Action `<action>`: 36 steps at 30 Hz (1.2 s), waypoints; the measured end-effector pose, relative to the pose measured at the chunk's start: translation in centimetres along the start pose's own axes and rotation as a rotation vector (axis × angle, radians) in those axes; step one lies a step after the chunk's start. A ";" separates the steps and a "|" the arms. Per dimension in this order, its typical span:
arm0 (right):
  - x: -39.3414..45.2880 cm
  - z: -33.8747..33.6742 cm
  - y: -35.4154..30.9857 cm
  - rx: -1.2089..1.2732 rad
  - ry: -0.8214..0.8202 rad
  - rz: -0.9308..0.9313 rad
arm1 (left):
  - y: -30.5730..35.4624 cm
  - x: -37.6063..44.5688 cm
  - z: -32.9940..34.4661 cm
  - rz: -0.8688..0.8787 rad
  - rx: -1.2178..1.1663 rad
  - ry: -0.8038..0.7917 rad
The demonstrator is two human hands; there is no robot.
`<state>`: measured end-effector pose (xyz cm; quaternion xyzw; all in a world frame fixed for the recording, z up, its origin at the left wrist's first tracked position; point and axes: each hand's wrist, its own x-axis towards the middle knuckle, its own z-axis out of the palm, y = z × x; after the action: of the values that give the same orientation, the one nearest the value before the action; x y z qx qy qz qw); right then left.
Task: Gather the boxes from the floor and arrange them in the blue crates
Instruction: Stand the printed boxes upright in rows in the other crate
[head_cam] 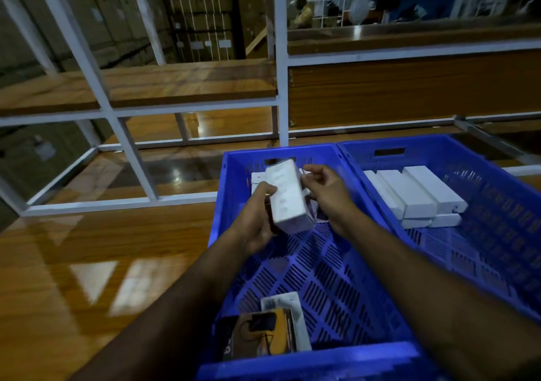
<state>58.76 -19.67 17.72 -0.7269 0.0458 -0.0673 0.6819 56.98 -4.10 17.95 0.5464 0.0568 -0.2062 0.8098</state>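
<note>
Two blue crates stand side by side on the wooden floor. Over the left crate [234, 175] my left hand [259, 213] grips a white box [288, 194] from its left side, holding it tilted above the crate's far end. My right hand [328, 188] is at the box's right edge with curled fingers, touching or pinching it. More white boxes [257, 180] lie beneath it against the far wall, partly hidden. A dark and orange box [263, 333] and a white one lie at the near end. The right crate [497, 193] holds several white boxes [415, 196] in a row.
A white metal rack [281, 87] with wooden shelves stands just behind the crates. Glossy wooden floor [87, 263] stretches to the left. A person [301, 11] stands far back behind the rack, near stacked cartons.
</note>
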 end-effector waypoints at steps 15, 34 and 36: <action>-0.8 1.3 0.6 0.288 -0.118 0.217 | -0.8 0.3 -0.1 0.112 0.176 -0.091; -2.0 1.2 -1.3 0.103 -0.040 -0.153 | -0.3 0.3 -0.8 -0.081 0.021 0.104; -2.1 1.1 -1.2 0.119 -0.037 -0.149 | -0.3 0.3 -0.7 -0.092 0.026 0.100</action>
<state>56.83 -18.20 18.81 -0.6877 -0.0251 -0.1070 0.7176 57.22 -3.61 17.30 0.5634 0.1195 -0.2165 0.7883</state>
